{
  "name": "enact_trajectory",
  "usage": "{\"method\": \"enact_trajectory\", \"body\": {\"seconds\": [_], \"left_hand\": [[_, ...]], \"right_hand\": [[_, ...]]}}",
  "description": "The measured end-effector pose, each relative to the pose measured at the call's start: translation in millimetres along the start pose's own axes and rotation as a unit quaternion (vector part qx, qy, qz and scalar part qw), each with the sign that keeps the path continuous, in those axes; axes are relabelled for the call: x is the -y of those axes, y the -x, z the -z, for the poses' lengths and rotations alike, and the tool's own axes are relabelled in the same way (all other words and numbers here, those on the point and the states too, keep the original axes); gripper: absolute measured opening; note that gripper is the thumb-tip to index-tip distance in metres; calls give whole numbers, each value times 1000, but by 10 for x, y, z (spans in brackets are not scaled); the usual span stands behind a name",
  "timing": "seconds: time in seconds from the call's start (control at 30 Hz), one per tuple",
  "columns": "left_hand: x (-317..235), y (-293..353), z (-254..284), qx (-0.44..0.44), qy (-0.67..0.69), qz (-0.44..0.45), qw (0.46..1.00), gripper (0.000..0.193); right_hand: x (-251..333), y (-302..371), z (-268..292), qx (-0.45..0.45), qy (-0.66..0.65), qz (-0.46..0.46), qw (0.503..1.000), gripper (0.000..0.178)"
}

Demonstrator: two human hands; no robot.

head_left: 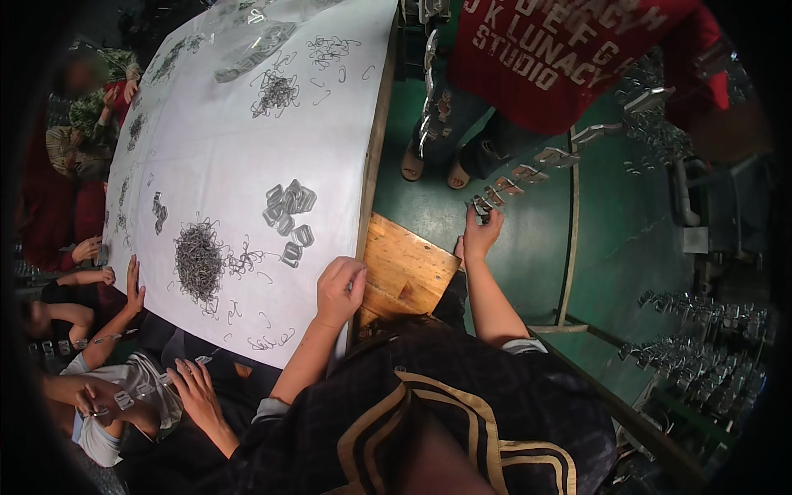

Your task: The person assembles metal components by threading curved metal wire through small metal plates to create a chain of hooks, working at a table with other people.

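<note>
My left hand [340, 289] rests by the right edge of the white-covered table [272, 157]. Its fingers are curled closed, and what they hold, if anything, is hidden. Out to the right, over the green floor, my right hand [481, 235] pinches the lower end of a strand of shiny metal buckles [528, 173]. That strand slants up and away to the right. On the table, a loose group of flat silver buckles [289, 206] lies beyond my left hand. A dense heap of small wire hooks [198, 262] sits farther left, with stray hooks around it.
A wooden board [408, 264] juts beside the table. A person in a red shirt [553, 66] stands ahead, near another hanging strand. Co-workers' hands [198, 396] are along the table's left. Racks of metal pieces [701, 355] stand right; a clear bag [257, 51] lies far back.
</note>
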State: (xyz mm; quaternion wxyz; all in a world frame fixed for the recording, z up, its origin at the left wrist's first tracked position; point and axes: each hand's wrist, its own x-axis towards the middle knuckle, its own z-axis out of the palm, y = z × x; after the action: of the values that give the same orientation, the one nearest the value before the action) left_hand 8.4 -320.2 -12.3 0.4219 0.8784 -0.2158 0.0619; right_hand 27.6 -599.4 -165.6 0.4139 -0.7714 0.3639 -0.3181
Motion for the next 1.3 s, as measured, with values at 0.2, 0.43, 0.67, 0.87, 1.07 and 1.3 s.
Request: {"method": "enact_trajectory", "body": {"seconds": [0.2,0.43,0.67,0.87,1.07,1.3], "left_hand": [[11,17,4,3,1,3,1000,6],[30,23,6,0,7,-1,1000,6],[14,34,21,4,13,14,1000,7],[58,45,9,-6,14,4,1000,6],[31,38,21,0,23,10,1000,5],[42,31,33,-5,33,-10,999,6]], "right_hand": [[-63,-105,-87,-87,8,-6,996,21],[-108,-95,-49,-76,-21,-54,995,25],[-94,-146,-201,-92,-3,-55,994,27],[-33,-86,-173,-85,-10,-92,992,22],[-52,52,49,-70,-36,-119,990,18],[-12,197,354,-32,-45,-92,994,16]]}}
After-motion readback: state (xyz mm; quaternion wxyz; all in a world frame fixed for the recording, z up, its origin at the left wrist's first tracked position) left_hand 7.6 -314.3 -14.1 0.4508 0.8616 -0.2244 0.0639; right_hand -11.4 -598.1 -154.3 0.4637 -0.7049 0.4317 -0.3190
